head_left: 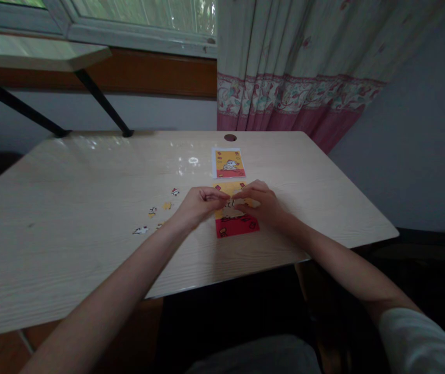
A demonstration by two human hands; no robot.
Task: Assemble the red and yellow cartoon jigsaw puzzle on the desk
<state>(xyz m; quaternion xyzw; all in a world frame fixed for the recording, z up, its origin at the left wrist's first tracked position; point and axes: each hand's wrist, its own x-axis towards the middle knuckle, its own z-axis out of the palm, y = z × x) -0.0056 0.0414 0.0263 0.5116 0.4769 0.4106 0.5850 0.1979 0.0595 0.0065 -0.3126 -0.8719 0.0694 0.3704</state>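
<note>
A yellow-and-red picture puzzle with a white cartoon animal lies on the table in front of me, partly covered by my hands. Over its left side, my left hand is closed in a pinch; whatever its fingertips hold is too small to make out. My right hand reaches across the puzzle's right side, thumb and fingers bent but apart, with the fingertips close to those of the left. To the left lie several loose puzzle pieces, white and yellow, one partly hidden behind my left forearm.
Just beyond the puzzle lies a small picture card in the same colours, on a white backing. The pale wooden table has a round brown cable hole at the back. A raised shelf on black legs stands back left. A curtain hangs behind.
</note>
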